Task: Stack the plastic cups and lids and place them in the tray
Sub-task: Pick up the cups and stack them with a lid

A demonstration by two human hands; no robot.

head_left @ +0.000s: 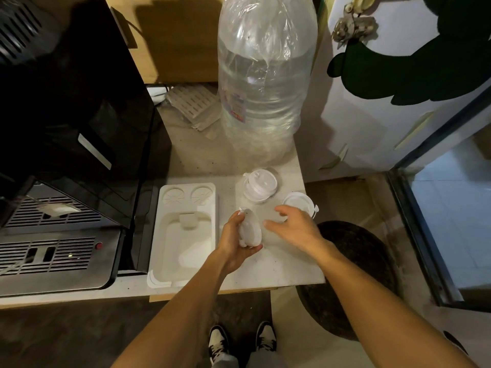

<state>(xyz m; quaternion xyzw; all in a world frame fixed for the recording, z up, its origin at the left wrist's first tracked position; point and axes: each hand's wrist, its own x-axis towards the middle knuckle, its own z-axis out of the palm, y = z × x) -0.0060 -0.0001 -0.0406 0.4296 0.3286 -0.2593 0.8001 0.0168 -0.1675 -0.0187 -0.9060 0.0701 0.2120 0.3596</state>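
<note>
My left hand (pixel 233 240) grips a lidded cup (pixel 249 231) on its side, right hand (pixel 295 227) is open just beside it, so I should align rims squarely before nesting, tray (pixel 159 261) waiting left of both.

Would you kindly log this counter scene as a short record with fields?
left hand: holds a lidded cup on its side
right hand: open, empty, above the counter
tray: white, nothing in it, left of the hands
loose pieces: lid stack; single lid near the counter edge
behind: large water bottle
</note>
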